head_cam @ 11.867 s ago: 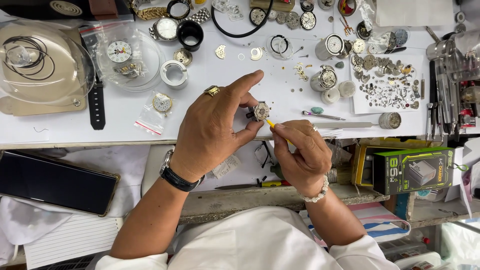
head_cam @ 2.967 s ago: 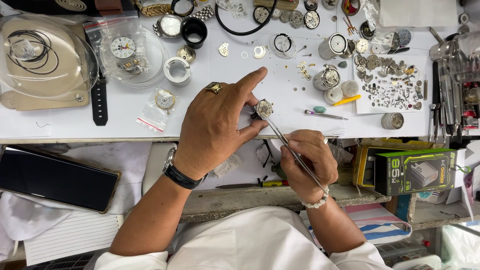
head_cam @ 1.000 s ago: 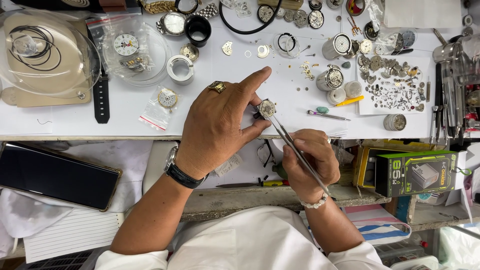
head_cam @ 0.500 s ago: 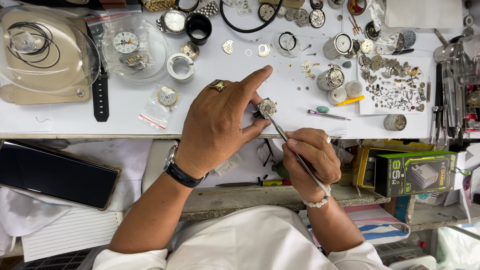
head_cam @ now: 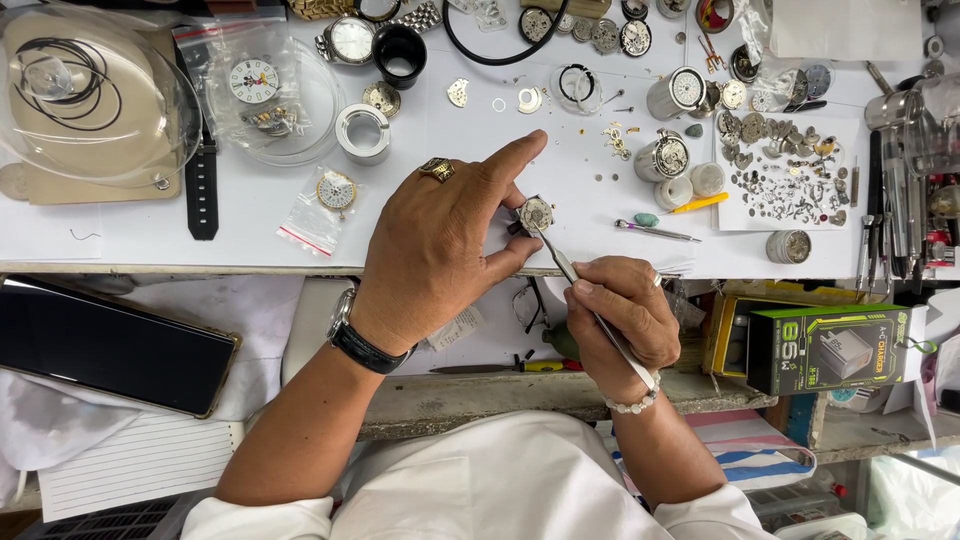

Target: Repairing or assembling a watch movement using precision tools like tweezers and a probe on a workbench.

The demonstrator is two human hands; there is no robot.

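Pinching the small round metal watch movement (head_cam: 536, 212) in my left hand (head_cam: 440, 250), right hand (head_cam: 622, 318) gripping slim steel tweezers (head_cam: 570, 275) (a slip could scratch it)

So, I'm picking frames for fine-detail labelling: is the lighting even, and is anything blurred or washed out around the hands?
Head view: even, soft light with faint shadows; the small round metal watch movement and thin steel tweezers look sharp; the clear plastic dome shows mild glare; edges bow slightly from the wide lens.
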